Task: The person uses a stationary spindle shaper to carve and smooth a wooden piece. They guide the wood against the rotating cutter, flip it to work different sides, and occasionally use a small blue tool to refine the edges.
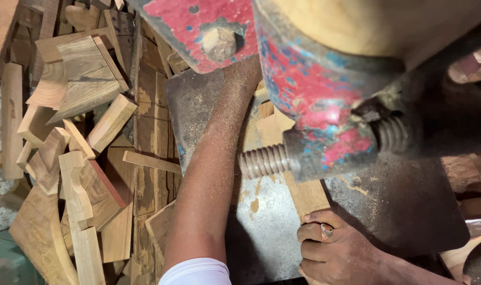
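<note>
Right hand (335,245) is clenched round the near end of a flat pale wood strip (306,192), fingers curled tight, knuckles dusty, w/ a metal ring (326,230) on one finger. The strip runs away from that hand, lying flat on the grey, scratched steel machine table (267,232), & passes under the heavy cast housing (325,95), rough metal w/ chipped red & blue paint. A coarse threaded rod (264,161) sticks out of the housing just above the hand's far side. Left forearm (214,174), coated in fine sawdust, w/ a white sleeve (198,272) at its near end, reaches up alongside the strip to the left of the right hand; the left hand itself is hidden behind the housing, so can't tell if it's gripping anything. A round wooden plug (218,43) sits in the red plate beyond the arm. Well left of both hands, off the table edge, lies a heap of wood offcuts (87,158): curved brackets, wedges, thin slats, brown & tan grain, sawn faces.
</note>
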